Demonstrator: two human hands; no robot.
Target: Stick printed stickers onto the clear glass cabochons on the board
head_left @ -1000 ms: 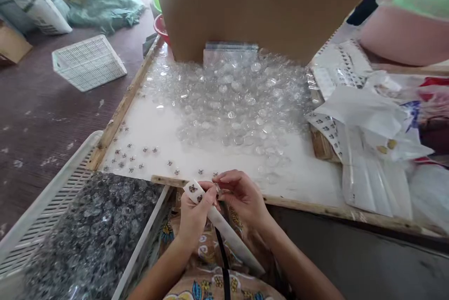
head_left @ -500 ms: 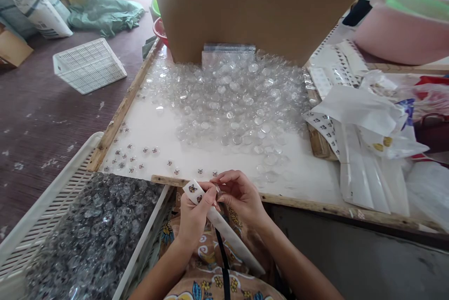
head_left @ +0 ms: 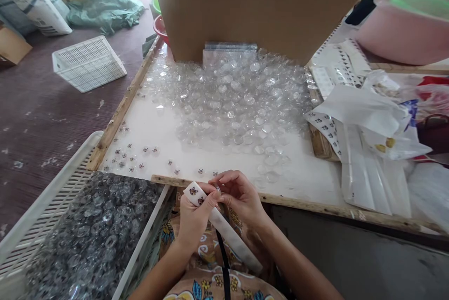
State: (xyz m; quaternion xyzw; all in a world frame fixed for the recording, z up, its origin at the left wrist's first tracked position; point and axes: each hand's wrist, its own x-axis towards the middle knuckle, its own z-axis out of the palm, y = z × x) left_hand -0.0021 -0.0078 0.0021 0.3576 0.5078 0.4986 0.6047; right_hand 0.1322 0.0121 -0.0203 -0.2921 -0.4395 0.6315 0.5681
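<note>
My left hand point(head_left: 193, 218) is closed around a long white sticker strip point(head_left: 224, 234) with small dark pictures printed on it. My right hand point(head_left: 240, 197) pinches a small clear glass dome point(head_left: 218, 189) against the top end of that strip. Both hands hover just in front of the near edge of a white work board point(head_left: 157, 127). A large heap of clear glass domes point(head_left: 238, 98) covers the far half of the board. Several domes with stickers on them point(head_left: 131, 157) lie scattered at the board's near left.
A white plastic crate point(head_left: 45, 206) full of finished domes sits at my lower left. A big cardboard box point(head_left: 259, 5) stands behind the heap. Sticker sheets and plastic bags point(head_left: 361, 117) lie at right. An empty white basket point(head_left: 87, 62) rests on the floor.
My hands stay in nearly the same place; the strip's top end has shifted slightly lower and my right fingers have pressed closer onto it.
</note>
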